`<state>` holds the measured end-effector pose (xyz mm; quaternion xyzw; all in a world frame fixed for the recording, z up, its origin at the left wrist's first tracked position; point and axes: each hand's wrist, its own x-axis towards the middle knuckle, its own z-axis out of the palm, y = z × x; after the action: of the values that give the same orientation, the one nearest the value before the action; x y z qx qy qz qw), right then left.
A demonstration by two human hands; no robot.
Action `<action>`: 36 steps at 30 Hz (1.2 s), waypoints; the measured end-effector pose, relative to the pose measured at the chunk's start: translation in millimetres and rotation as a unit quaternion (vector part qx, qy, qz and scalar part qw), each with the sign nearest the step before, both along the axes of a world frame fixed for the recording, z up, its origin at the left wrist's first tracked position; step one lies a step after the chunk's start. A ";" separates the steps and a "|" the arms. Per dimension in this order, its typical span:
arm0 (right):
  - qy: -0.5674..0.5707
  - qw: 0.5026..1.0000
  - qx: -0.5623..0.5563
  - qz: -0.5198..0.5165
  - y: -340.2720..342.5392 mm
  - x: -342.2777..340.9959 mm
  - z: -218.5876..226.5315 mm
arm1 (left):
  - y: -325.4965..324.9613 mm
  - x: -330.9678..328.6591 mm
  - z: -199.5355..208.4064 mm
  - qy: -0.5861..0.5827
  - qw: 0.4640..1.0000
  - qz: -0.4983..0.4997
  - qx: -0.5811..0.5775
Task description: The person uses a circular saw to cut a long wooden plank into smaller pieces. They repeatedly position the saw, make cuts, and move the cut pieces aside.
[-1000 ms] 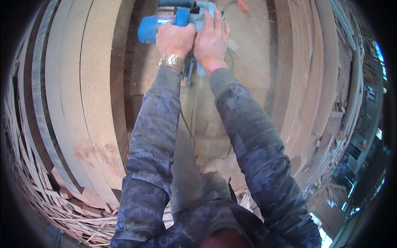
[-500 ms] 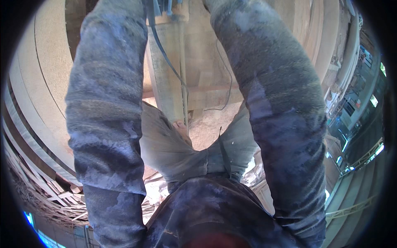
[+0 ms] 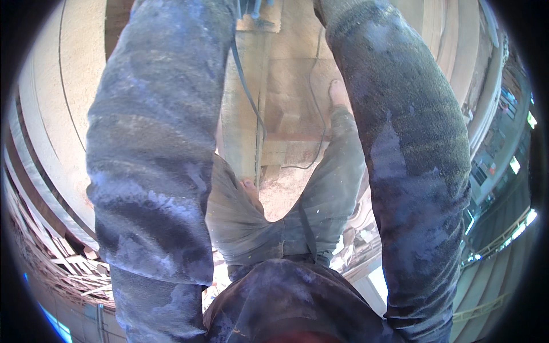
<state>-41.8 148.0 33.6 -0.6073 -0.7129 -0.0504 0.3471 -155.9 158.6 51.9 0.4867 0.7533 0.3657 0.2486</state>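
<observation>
Both my hands lie beyond the top edge of the picture, so their fingers and anything in them are hidden. My two forearms, in dusty dark blue sleeves, reach forward and out at the top. Between them, at the top edge, part of a blue-grey metal object (image 3: 251, 8) shows over a pale wooden piece (image 3: 264, 23); its kind cannot be made out. A dark cable (image 3: 247, 91) runs down from beside my left sleeve over a long wooden beam (image 3: 243, 123). Another thin cord (image 3: 312, 86) curves down nearer my right sleeve.
Sawdust covers the ground (image 3: 280, 197) between my legs. My bare right foot (image 3: 338, 91) is on the wood ahead; my left foot (image 3: 249, 186) is beside the beam. Large planks (image 3: 74, 74) lie at left, with scrap wood (image 3: 80, 274) behind them. More boards (image 3: 452, 40) stand at right.
My right leg has stepped forward, and its bare foot has come into view. Both sleeves and the objects between them appear farther right in the picture.
</observation>
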 end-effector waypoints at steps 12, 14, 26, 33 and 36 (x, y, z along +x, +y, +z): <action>-0.009 1.000 0.003 0.015 2.2 0.9 -18.7 | -0.9 5.2 -10.2 0.010 1.000 0.023 -0.006; -0.010 1.000 0.007 0.016 4.0 1.0 -21.9 | -1.7 6.1 -6.5 0.018 0.999 0.035 0.004; -0.003 1.000 0.006 0.010 7.7 -0.8 -16.2 | -3.3 7.2 -4.8 -0.043 0.997 0.047 0.050; 0.014 1.000 -0.005 0.012 9.9 -1.0 -18.3 | 1.3 8.3 -8.9 -0.021 0.997 0.062 0.048; 0.000 1.000 -0.020 0.002 10.6 -1.9 -20.5 | 3.9 5.8 -14.9 0.003 0.997 0.069 0.043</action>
<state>-43.7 158.6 13.1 -0.6129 -0.7148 -0.0356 0.3350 -150.1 162.5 37.0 0.4451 0.7692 0.4128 0.1995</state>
